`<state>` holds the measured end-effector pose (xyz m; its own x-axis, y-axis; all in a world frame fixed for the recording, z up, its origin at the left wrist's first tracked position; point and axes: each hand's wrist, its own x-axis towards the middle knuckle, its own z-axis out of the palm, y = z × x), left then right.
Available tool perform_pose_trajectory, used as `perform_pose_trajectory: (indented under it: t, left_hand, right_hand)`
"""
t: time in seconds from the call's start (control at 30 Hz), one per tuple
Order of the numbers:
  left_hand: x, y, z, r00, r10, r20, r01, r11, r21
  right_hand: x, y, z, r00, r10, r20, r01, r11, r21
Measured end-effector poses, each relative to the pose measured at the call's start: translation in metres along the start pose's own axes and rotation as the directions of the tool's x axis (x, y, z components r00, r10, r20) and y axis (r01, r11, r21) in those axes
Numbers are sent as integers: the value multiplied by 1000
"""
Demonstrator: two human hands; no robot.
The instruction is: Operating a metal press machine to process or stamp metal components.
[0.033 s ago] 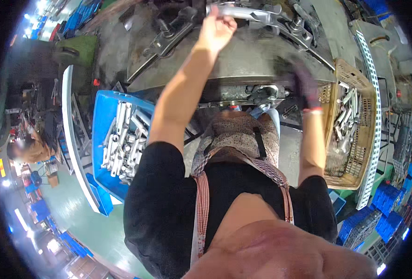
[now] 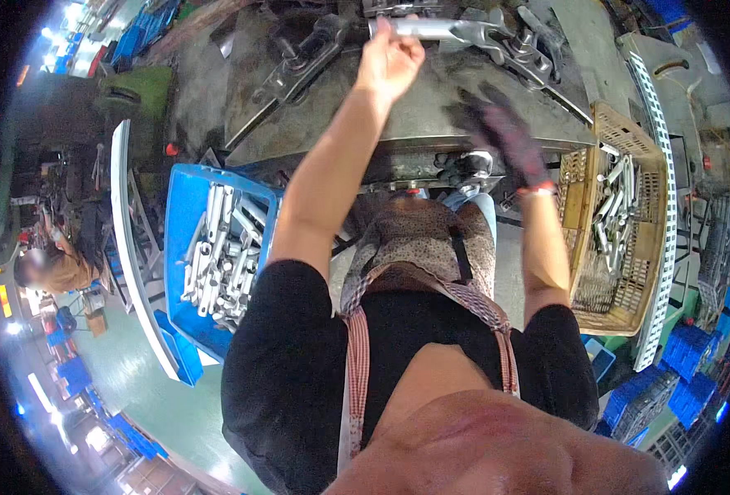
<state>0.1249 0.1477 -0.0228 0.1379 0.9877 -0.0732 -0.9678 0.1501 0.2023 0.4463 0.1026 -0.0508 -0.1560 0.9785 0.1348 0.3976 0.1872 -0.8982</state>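
Observation:
My left hand [image 2: 392,64], bare, is closed at the left end of a shiny silver metal part [image 2: 431,30], its finger and thumb against it. The part is tube-like and lies crosswise at the far side of the metal bench; its right end meets a forked metal piece [image 2: 485,35]. In a dark glove, my right hand [image 2: 509,136] is over the bench's near right edge, fingers stretched apart and slightly blurred. Nothing shows in it. Dark clamp-like fixtures stand to the left [image 2: 303,54] and right [image 2: 530,59] of the silver part.
A blue crate [image 2: 182,186] of silver metal parts [image 2: 225,247] stands to my left. On my right, a yellowish slatted crate [image 2: 658,206] holds similar parts [image 2: 616,194]. White rails [image 2: 126,239] flank both sides. Another person [image 2: 64,268] is at far left.
My gloved right hand has moved forward and left, from beside the yellowish crate to over the bench edge, its fingers now spread. My left hand stays at the silver part, shifted only slightly.

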Motion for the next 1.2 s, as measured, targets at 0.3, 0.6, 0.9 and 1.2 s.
perform_pose_trajectory:
  t: [0.3, 0.6, 0.9, 1.2]
  left_hand:
    - [-103, 3, 17, 782, 509, 359, -232, -297, 926]
    - [-27, 22, 24, 962, 257, 92, -169, 298, 939]
    - [107, 42, 3, 949, 308, 66, -169, 322, 932]
    - [139, 49, -19, 874, 484, -44, -113, 291, 950]
  right_hand:
    - [41, -137, 120, 987, -156, 30, 154, 895, -419]
    - [20, -139, 120, 987, -158, 30, 160, 967, -200]
    - [79, -103, 171, 953, 266, 143, -279, 593, 756]
    - [112, -69, 197, 933, 266, 244, -337, 402, 851]
